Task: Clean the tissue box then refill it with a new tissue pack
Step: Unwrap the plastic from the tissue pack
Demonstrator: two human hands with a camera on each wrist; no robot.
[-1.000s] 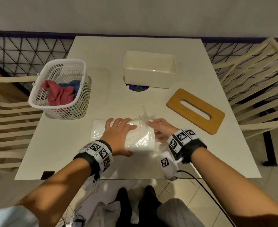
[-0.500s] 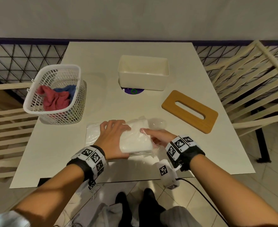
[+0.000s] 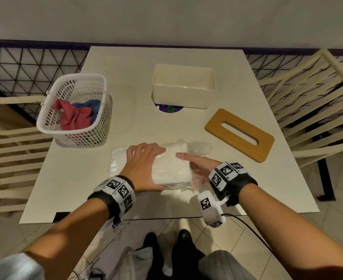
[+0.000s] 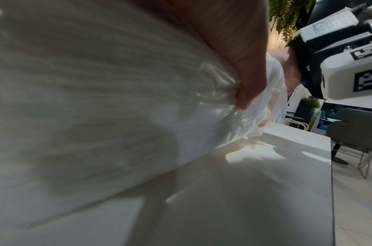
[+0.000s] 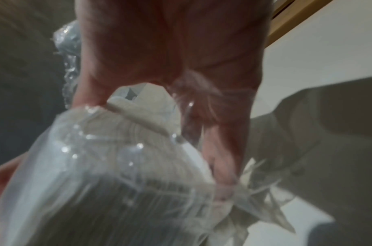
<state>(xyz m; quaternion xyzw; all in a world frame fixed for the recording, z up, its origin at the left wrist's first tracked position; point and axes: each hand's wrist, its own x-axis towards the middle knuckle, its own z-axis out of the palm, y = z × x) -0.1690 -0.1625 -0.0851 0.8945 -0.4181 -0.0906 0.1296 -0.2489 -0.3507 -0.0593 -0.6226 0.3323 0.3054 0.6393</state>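
The new tissue pack (image 3: 169, 168), a white stack in loose clear plastic wrap (image 5: 92, 166), lies on the table's near middle. My left hand (image 3: 144, 164) grips its left half, fingers curled over the top and thumb pressed into the near side (image 4: 239, 66). My right hand (image 3: 196, 167) holds the right end, thumb on top, fingers pinching the torn wrap (image 5: 218, 158). The cream tissue box (image 3: 183, 98) stands open and empty at the back. Its wooden slotted lid (image 3: 223, 122) lies flat to the right.
A white plastic basket (image 3: 97, 126) with a red and a blue cloth stands at the left. Slatted chairs flank the table (image 3: 126, 67) on the left (image 3: 8, 142) and right (image 3: 318, 93). The table's front edge runs just behind my wrists.
The upright flap of wrap has dropped flat. My right hand has moved from behind the pack's end onto it, thumb on top. The left hand keeps its hold.
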